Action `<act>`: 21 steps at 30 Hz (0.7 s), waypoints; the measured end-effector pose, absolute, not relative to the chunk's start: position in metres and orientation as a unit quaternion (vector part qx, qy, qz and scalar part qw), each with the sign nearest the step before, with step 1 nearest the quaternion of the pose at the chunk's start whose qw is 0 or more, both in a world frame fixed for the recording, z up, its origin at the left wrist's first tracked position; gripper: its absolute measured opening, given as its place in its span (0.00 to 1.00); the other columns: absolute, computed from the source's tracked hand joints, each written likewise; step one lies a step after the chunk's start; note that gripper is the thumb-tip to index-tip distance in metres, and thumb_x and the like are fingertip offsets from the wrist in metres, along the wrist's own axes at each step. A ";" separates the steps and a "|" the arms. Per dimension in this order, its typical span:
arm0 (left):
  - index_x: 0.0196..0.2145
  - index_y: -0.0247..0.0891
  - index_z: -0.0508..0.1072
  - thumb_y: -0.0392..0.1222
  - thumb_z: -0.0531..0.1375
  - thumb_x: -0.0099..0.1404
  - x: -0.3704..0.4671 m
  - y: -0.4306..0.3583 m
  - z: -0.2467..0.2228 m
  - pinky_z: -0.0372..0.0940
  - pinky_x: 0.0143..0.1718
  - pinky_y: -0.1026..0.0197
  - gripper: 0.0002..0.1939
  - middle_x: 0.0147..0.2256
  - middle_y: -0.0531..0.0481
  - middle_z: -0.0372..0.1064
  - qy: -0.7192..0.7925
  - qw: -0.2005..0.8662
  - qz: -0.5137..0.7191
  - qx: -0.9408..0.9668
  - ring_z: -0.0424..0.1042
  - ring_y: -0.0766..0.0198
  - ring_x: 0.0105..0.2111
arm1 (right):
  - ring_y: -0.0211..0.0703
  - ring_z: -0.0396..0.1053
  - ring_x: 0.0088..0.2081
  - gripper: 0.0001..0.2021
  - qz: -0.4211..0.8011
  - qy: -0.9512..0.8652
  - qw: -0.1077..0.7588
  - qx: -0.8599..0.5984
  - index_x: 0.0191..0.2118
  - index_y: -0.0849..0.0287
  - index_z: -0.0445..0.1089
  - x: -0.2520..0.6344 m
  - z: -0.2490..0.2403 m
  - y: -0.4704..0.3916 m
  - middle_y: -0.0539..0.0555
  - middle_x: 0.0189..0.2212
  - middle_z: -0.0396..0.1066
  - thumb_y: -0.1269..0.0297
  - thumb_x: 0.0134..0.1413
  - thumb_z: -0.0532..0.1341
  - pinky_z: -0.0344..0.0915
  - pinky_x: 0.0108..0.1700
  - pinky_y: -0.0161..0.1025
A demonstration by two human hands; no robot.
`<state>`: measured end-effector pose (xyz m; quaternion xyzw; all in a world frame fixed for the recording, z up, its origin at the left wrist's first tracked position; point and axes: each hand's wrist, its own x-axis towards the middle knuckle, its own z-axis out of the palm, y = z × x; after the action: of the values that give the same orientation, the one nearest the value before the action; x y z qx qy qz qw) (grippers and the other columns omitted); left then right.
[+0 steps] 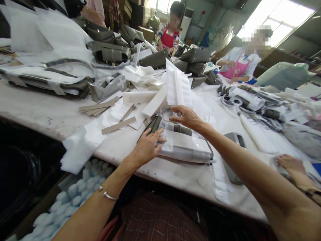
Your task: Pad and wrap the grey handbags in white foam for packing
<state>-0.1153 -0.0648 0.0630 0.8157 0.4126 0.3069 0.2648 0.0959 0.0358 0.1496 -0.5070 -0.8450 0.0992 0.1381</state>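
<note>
A grey-green handbag (pixel 180 144), wrapped in white foam sheet and clear plastic, lies flat on the table in front of me. My left hand (pixel 147 144) rests on its left end, palm down, with the fingers spread over the plastic. Above the bag's far edge is my right hand (pixel 187 117), its fingers stretched to the left and the thumb apart from them. Just left of those fingertips is a pale looped piece (pixel 167 114), perhaps the bag's handle; whether I touch it I cannot tell.
White foam sheets (pixel 178 83) and cardboard strips (pixel 119 125) cover the table beyond the bag. A wrapped bag (pixel 50 80) lies at left. White rolls (pixel 72 192) fill a box below the table edge. Another person's hand (pixel 291 164) is at right; two co-workers work opposite.
</note>
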 end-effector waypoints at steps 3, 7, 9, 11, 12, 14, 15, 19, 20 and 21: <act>0.61 0.37 0.59 0.30 0.58 0.62 -0.115 -0.064 0.062 0.46 0.67 0.45 0.30 0.46 0.50 0.78 0.411 0.260 0.317 0.814 0.70 0.58 0.56 | 0.48 0.68 0.56 0.26 0.195 -0.787 0.303 -0.501 0.63 0.56 0.61 0.069 0.138 0.014 0.59 0.57 0.68 0.48 0.66 0.53 0.64 0.55 0.45; 0.49 0.37 0.70 0.33 0.61 0.59 -0.114 -0.064 0.056 0.52 0.65 0.43 0.19 0.43 0.45 0.78 0.439 0.259 0.345 0.788 0.71 0.51 0.53 | 0.49 0.56 0.66 0.25 0.171 -0.814 0.289 -0.473 0.65 0.57 0.59 0.029 0.098 -0.004 0.59 0.64 0.62 0.51 0.70 0.47 0.49 0.67 0.52; 0.42 0.38 0.72 0.36 0.62 0.58 -0.117 -0.066 0.054 0.59 0.61 0.45 0.13 0.41 0.44 0.78 0.454 0.288 0.377 0.754 0.71 0.49 0.53 | 0.50 0.52 0.67 0.23 0.133 -0.833 0.245 -0.477 0.63 0.56 0.61 0.022 0.080 -0.006 0.58 0.63 0.62 0.53 0.70 0.48 0.43 0.69 0.55; 0.41 0.39 0.71 0.38 0.61 0.61 -0.122 -0.069 0.053 0.66 0.55 0.50 0.09 0.40 0.46 0.77 0.461 0.342 0.425 0.700 0.74 0.52 0.49 | 0.51 0.52 0.68 0.22 0.100 -0.841 0.222 -0.483 0.62 0.57 0.63 0.022 0.068 -0.006 0.58 0.63 0.63 0.55 0.70 0.49 0.41 0.69 0.55; 0.41 0.39 0.71 0.40 0.60 0.63 -0.126 -0.071 0.053 0.68 0.52 0.52 0.09 0.39 0.47 0.77 0.468 0.362 0.456 0.665 0.75 0.55 0.45 | 0.52 0.52 0.67 0.22 0.086 -0.844 0.218 -0.483 0.62 0.57 0.63 0.022 0.065 -0.006 0.59 0.63 0.63 0.55 0.69 0.50 0.41 0.69 0.55; 0.42 0.39 0.69 0.42 0.58 0.65 -0.133 -0.073 0.054 0.69 0.49 0.55 0.09 0.39 0.47 0.75 0.491 0.372 0.511 0.599 0.76 0.59 0.42 | 0.54 0.51 0.67 0.22 0.064 -0.845 0.222 -0.482 0.62 0.58 0.63 0.022 0.063 -0.007 0.60 0.63 0.62 0.55 0.68 0.53 0.40 0.69 0.57; 0.43 0.38 0.69 0.43 0.58 0.65 -0.137 -0.074 0.054 0.69 0.49 0.55 0.10 0.40 0.46 0.75 0.505 0.363 0.529 0.578 0.76 0.59 0.43 | 0.55 0.51 0.67 0.23 0.063 -0.844 0.230 -0.480 0.62 0.58 0.64 0.020 0.064 -0.007 0.61 0.63 0.62 0.55 0.67 0.54 0.39 0.69 0.58; 0.43 0.36 0.70 0.44 0.57 0.65 -0.149 -0.080 0.057 0.71 0.48 0.53 0.12 0.42 0.43 0.73 0.530 0.328 0.517 0.587 0.75 0.57 0.44 | 0.55 0.58 0.64 0.22 0.181 -0.800 0.304 -0.484 0.59 0.60 0.68 0.017 0.085 -0.003 0.62 0.60 0.66 0.54 0.65 0.56 0.49 0.67 0.55; 0.43 0.36 0.70 0.43 0.56 0.65 -0.151 -0.082 0.058 0.71 0.47 0.52 0.12 0.41 0.43 0.73 0.528 0.324 0.507 0.600 0.75 0.57 0.44 | 0.53 0.60 0.63 0.23 0.206 -0.785 0.321 -0.488 0.59 0.60 0.67 0.022 0.095 -0.003 0.61 0.60 0.67 0.53 0.66 0.54 0.53 0.65 0.53; 0.44 0.36 0.71 0.42 0.57 0.64 -0.153 -0.084 0.060 0.71 0.47 0.52 0.12 0.42 0.43 0.73 0.524 0.322 0.499 0.610 0.74 0.56 0.45 | 0.51 0.63 0.62 0.23 0.225 -0.770 0.339 -0.493 0.59 0.59 0.67 0.032 0.107 -0.004 0.60 0.59 0.68 0.52 0.67 0.52 0.57 0.64 0.51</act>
<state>-0.1533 -0.0845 0.0604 0.6104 0.5237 0.4992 0.3224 0.0315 -0.0036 0.1066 -0.4927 -0.7695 0.2246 0.3386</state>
